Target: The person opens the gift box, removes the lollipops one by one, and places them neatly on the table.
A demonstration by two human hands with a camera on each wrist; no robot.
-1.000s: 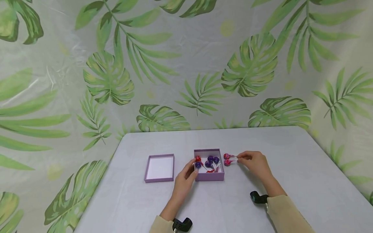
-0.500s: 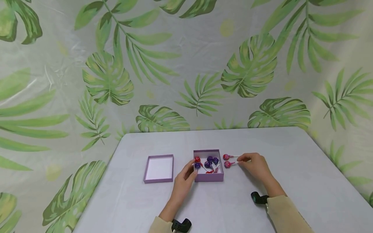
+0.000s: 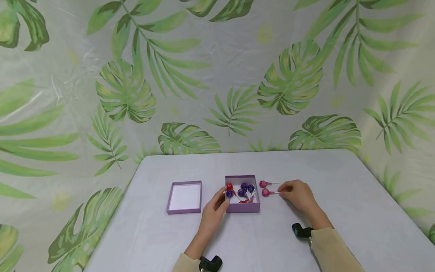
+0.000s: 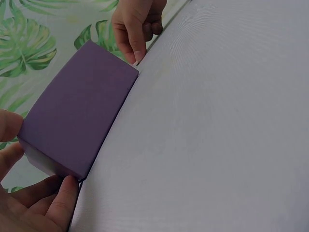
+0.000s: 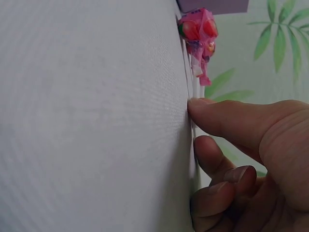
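An open purple box (image 3: 242,208) stands mid-table, holding several purple lollipops (image 3: 242,192) and a red lollipop (image 3: 229,186). My left hand (image 3: 212,213) holds the box at its left side, thumb and fingers around the near corner in the left wrist view. Right of the box, two pink-red lollipops lie side by side with sticks pointing right. At the nearer pink lollipop (image 3: 265,192), my right hand (image 3: 298,194) pinches the stick's end between thumb and forefinger. The farther lollipop (image 3: 263,184) lies just beyond my fingertips. Curled fingers hide the stick's tip in the right wrist view.
A purple-rimmed box lid (image 3: 185,196) lies inside up to the left of the box. The white table (image 3: 142,241) ends at a leaf-patterned curtain (image 3: 231,75) behind. Black wrist devices sit on both arms.
The nearer pink lollipop has moved slightly toward me, widening the gap between the two. My right fingers have left the farther lollipop's stick. The left hand stays on the box.
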